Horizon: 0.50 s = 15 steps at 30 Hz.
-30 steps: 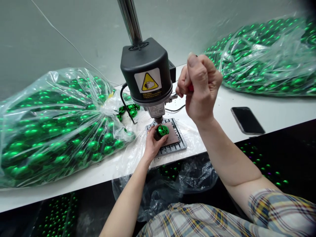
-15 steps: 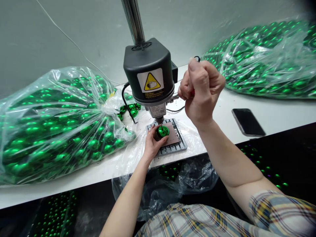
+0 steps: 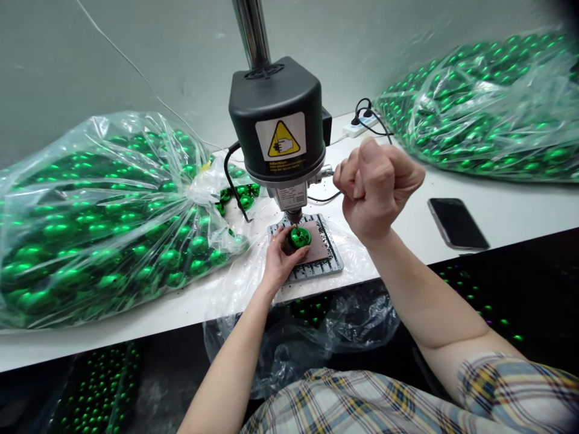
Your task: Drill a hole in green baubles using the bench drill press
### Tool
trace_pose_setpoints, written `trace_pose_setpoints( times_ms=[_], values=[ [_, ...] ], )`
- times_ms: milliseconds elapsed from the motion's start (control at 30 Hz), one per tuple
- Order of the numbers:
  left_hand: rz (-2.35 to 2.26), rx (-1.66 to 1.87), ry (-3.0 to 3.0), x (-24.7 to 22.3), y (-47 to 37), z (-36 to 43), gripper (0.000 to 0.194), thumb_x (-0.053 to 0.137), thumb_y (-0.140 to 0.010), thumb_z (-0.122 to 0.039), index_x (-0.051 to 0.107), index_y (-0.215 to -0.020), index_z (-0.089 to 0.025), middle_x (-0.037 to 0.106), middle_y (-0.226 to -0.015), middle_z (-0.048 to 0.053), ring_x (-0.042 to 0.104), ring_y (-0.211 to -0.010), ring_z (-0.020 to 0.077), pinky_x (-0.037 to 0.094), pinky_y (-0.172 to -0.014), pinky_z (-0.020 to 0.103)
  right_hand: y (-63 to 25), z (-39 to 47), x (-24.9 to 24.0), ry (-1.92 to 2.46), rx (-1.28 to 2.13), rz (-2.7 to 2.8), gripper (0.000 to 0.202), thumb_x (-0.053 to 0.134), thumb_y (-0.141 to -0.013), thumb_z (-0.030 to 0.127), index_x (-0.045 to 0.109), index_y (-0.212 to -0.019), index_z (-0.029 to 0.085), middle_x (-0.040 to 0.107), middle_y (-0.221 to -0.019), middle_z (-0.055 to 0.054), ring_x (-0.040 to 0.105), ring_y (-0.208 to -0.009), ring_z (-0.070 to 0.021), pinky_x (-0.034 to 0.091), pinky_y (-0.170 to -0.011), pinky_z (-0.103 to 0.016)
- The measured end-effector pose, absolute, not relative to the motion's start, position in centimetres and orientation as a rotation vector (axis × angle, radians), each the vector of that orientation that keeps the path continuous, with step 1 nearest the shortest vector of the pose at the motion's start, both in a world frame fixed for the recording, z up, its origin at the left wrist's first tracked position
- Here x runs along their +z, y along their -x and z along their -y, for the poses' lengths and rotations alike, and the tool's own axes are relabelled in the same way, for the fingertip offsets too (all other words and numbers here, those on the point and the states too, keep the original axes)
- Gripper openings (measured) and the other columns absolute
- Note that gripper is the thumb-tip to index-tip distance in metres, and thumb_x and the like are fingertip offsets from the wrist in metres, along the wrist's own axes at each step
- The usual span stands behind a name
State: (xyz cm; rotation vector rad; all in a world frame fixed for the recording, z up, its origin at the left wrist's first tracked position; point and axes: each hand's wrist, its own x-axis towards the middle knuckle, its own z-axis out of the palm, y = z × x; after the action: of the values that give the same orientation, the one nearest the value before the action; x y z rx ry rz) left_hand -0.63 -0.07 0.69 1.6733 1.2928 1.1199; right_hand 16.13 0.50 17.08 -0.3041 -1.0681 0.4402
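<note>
A shiny green ball (image 3: 301, 237) sits on a pinkish pad (image 3: 319, 244) over the grey slotted base (image 3: 335, 262) of a drill press (image 3: 275, 120). My left hand (image 3: 283, 256) grips the ball from its left and near sides, thumb in front and fingers behind. Right above the ball is the drill's chuck (image 3: 295, 216), its bit meeting the ball's top. On the machine's right side, my right hand (image 3: 380, 187) is closed in a fist round the feed lever (image 3: 326, 173); most of the lever is hidden in it. Dark shavings lie scattered over the base.
Large clear bags of green balls stand at left (image 3: 104, 235) and back right (image 3: 488, 120). A phone (image 3: 458, 223) lies on the white table at right. Behind is a power strip (image 3: 362, 125) with a black cable. Clear plastic film (image 3: 362, 319) hangs over the front edge.
My right hand has come down with the lever, uncovering the power strip behind. The left hand still holds the ball in place. The view has shifted slightly.
</note>
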Motion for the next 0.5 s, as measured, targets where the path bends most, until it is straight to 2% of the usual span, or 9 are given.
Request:
trace_pose_setpoints(
  times_ms=[100,267,500],
  values=[
    [-1.303,1.125,-1.672,0.7,0.6,0.1,0.06,0.087,-0.074,-0.036,0.069,-0.129,-0.022,0.068,-0.137,0.013,0.044,-0.15,0.0354,0.029,-0.126,0.055,-16.4,-0.5,16.3,0.261,0.392,1.131,0.059,0.064,-0.094,0.031,0.023,-0.054,0.017,0.027,-0.048,0.005,0.025,-0.043,-0.0047,0.02,-0.046,-0.029],
    [-1.287,1.133,-1.65,0.6,0.6,0.1,0.06,0.087,-0.074,-0.037,0.069,-0.129,-0.023,0.067,-0.139,0.012,0.047,-0.147,0.0347,0.032,-0.125,0.054,-16.8,-0.8,14.4,0.22,0.271,1.203,0.056,0.061,-0.093,0.022,0.02,-0.056,0.016,0.024,-0.048,0.005,0.022,-0.044,-0.005,0.022,-0.048,-0.029],
    [-1.302,1.114,-1.687,0.5,0.7,0.1,0.06,0.086,-0.075,-0.039,0.068,-0.13,-0.022,0.067,-0.139,0.013,0.041,-0.152,0.0346,0.027,-0.128,0.054,-17.0,-1.4,13.0,0.107,0.222,1.25,0.051,0.058,-0.09,0.01,0.02,-0.057,0.017,0.021,-0.05,0.006,0.023,-0.045,-0.0056,0.024,-0.048,-0.03]
  ],
)
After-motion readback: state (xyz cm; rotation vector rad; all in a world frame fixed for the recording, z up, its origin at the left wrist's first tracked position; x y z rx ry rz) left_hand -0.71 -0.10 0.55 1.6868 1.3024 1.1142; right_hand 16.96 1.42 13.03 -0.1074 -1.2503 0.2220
